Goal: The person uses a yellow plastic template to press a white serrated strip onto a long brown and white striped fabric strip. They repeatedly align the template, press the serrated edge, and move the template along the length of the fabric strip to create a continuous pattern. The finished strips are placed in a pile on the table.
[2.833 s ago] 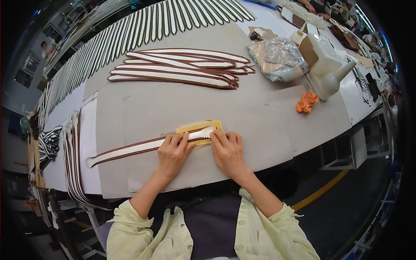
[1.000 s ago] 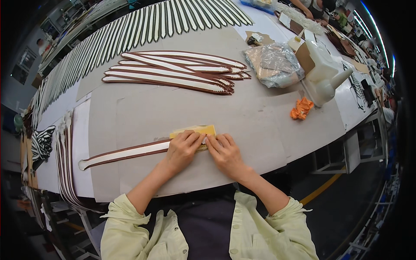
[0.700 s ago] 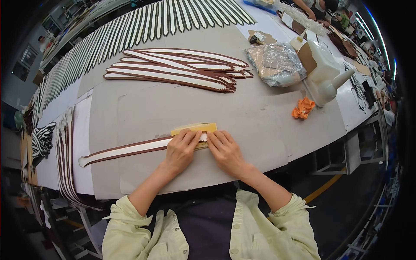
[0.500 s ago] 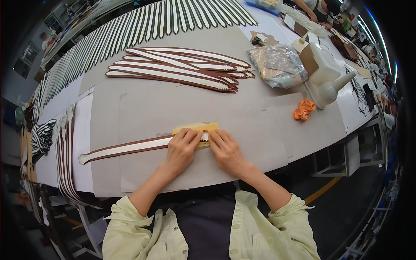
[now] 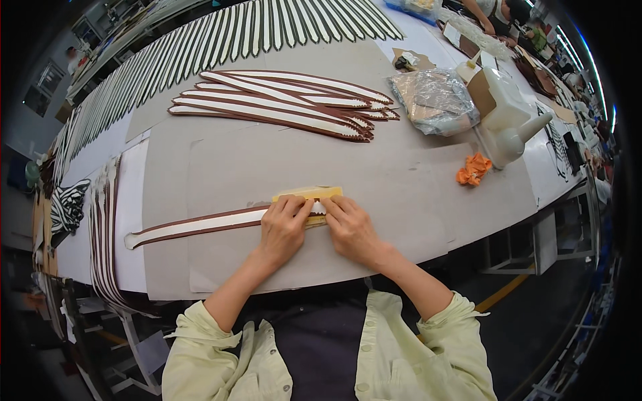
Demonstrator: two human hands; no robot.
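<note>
A long brown leather strap with a white middle (image 5: 200, 224) lies flat across the grey work surface, its rounded end at the left. Its notched right end rests over a small yellow board (image 5: 321, 192), between my two hands. My left hand (image 5: 285, 224) is closed on the strap near that end, fingertips pressed together. Just beside it, my right hand (image 5: 351, 227) has its fingers bent and closed on the strap's tip. The fingertips partly hide the strap end, and I cannot see whether anything small is under them.
A pile of brown and white straps (image 5: 281, 103) lies ahead, with a long row of dark-edged straps (image 5: 221, 40) behind. More straps (image 5: 105, 234) hang over the left edge. At right are a plastic-wrapped packet (image 5: 433, 100), a white plastic bottle (image 5: 501, 117) and a crumpled orange piece (image 5: 473, 170).
The whole view has shifted slightly. Both hands stay at the strap's right end over the yellow board, with only small finger movement.
</note>
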